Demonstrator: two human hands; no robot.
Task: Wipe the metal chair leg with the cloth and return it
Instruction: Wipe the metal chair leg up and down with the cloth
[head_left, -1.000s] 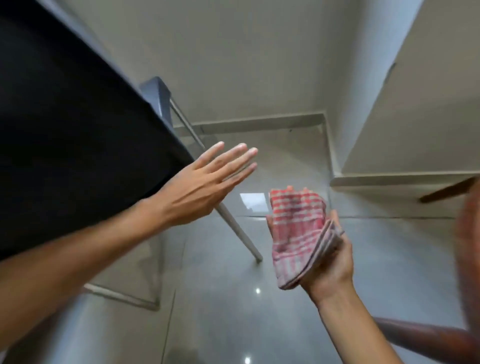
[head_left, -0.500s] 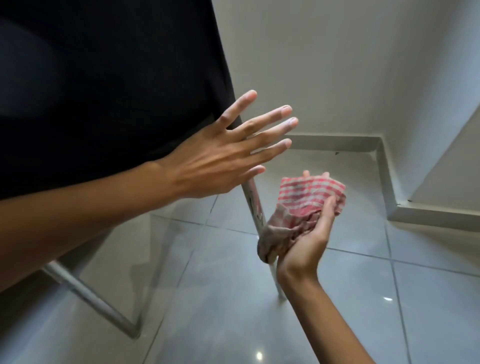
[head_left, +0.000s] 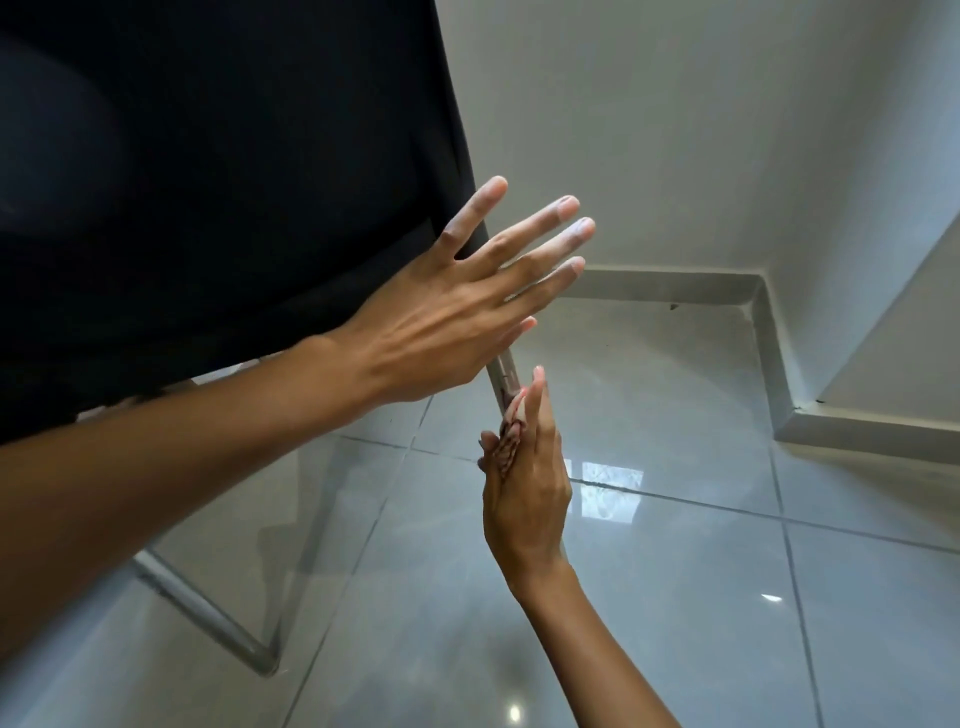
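Note:
A black chair seat (head_left: 218, 171) fills the upper left. From under it a metal chair leg (head_left: 503, 375) slants down to the floor, mostly hidden behind my hands. My right hand (head_left: 524, 478) is wrapped around this leg with the red checked cloth (head_left: 511, 436) folded inside its grip; only a bunched strip of cloth shows between fingers and leg. My left hand (head_left: 467, 306) hovers flat with fingers spread, just above the right hand, over the seat's front corner, holding nothing.
A second metal leg (head_left: 208, 613) runs low at the left down to the glossy grey tiled floor (head_left: 675, 597). White walls with a grey skirting (head_left: 675, 283) close off the corner behind, and a wall step juts in at the right.
My right hand turned edge-on and closed the cloth around the leg; a second ago the cloth lay spread on its open palm. The left hand stayed spread above. The view swung closer to the chair.

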